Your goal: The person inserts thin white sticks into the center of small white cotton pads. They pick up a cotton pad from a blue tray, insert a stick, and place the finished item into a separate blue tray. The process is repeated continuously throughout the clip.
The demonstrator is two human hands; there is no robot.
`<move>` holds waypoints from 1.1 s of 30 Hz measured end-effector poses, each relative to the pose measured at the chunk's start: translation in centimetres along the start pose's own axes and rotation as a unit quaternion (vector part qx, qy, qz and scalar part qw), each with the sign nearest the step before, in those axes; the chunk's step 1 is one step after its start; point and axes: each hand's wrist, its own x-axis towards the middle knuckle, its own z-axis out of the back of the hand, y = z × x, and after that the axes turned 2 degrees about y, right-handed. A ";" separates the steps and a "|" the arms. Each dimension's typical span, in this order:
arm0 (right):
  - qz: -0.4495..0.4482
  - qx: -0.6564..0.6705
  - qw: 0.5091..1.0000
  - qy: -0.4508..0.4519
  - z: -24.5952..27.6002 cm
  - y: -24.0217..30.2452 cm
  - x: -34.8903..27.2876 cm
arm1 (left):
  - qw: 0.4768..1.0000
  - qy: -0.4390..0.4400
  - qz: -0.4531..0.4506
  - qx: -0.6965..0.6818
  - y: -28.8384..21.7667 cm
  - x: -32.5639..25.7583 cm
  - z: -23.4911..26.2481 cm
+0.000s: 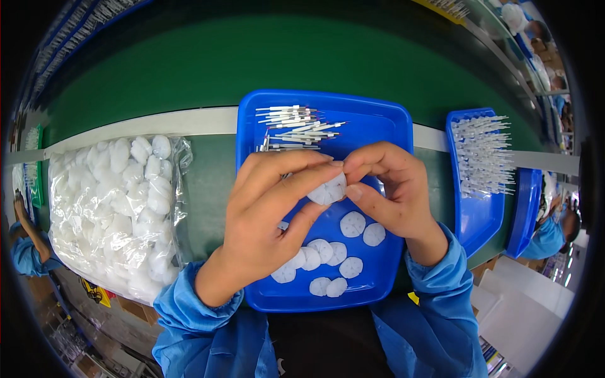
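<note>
Above the blue tray [396, 252], my left hand [268, 205] is closed on a thin white round disc [328, 191], held between thumb and fingers. The disc has faint creases running out from its middle. At its right edge my right hand [394, 192] is closed too, thumb and fingertips pinching the rim; anything else between them is hidden. Below my hands several similar loose discs [351, 267] lie in the tray, some overlapping. Slim white sticks with thin ends [302, 129] are heaped in the tray's far left part, partly behind my left hand.
Left of the tray lies a clear plastic bag [116, 214] full of white discs. A blue bin [479, 214] with many thin white sticks stands at the right on the green table [208, 63]. Other people in blue sleeves [545, 239] are at both sides.
</note>
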 end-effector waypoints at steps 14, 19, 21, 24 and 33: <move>-0.083 0.140 0.986 0.047 0.2 0.0 0.1 | 1.000 0.001 0.008 -0.012 0.0 -0.3 -0.4; -0.078 0.128 0.988 0.049 0.1 0.3 0.1 | 1.000 -0.006 -0.003 -0.001 0.1 -0.3 -0.4; -0.082 0.109 0.990 0.038 0.1 0.4 0.1 | 1.000 0.004 -0.008 0.007 0.1 -0.3 -0.4; -0.100 0.112 0.988 0.017 0.0 0.1 -0.1 | 1.000 0.017 0.010 -0.010 -0.3 -0.2 -0.3; 0.126 -0.429 0.894 -0.019 0.6 0.4 2.6 | 0.957 -0.087 0.093 -0.260 1.6 -1.1 0.4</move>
